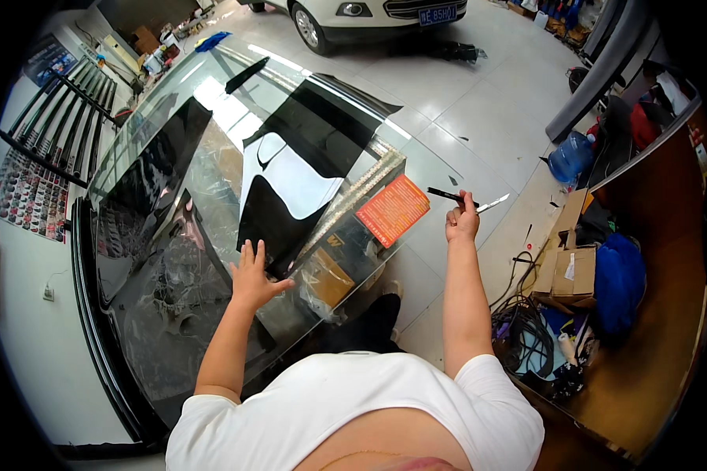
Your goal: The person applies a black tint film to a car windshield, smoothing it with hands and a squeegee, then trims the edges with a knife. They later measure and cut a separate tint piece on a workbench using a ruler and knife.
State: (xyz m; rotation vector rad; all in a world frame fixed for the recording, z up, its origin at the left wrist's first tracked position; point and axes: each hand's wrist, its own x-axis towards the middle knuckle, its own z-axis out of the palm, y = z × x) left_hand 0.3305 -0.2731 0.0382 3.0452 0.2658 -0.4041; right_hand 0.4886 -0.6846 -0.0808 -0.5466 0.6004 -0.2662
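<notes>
My right hand [462,218] is raised past the glass table's right edge, its fingers closed around a slim utility knife [443,193]. A black end sticks out on the left of the fist and a silvery blade-like part on the right. My left hand [253,281] lies with fingers spread at the near edge of a glossy black film sheet [322,125]. That sheet rests on the glass-topped table [291,314] and mirrors bright light. Left of it lies a second dark film piece [161,157]. An orange printed card [393,209] sits at the table's right corner.
A white car [369,20] stands beyond the table. On the right are a cardboard box [567,271], a blue cloth bundle [620,271], coiled black cables [522,334] and a blue water jug [572,157]. Film rolls hang on a rack [63,118] at the left wall.
</notes>
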